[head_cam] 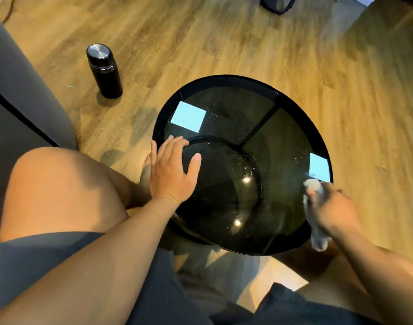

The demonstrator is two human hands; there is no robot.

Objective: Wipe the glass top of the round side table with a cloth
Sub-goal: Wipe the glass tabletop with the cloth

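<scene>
The round side table (226, 78) has a black rim and a dark glass top (278, 146), which shows water droplets near its middle and far left and reflects two bright window patches. My left hand (171, 171) lies flat on the glass at the table's left edge, fingers spread, holding nothing. My right hand (329, 208) is at the right edge, blurred, gripping a grey cloth (314, 185). One end of the cloth pokes up above the fingers over the glass and the other end hangs below the hand past the rim.
A black flask (104, 71) with a steel lid stands on the wooden floor (200, 38) to the far left of the table. A grey sofa (18, 95) fills the left side. My bare knees and dark shorts flank the table's near edge.
</scene>
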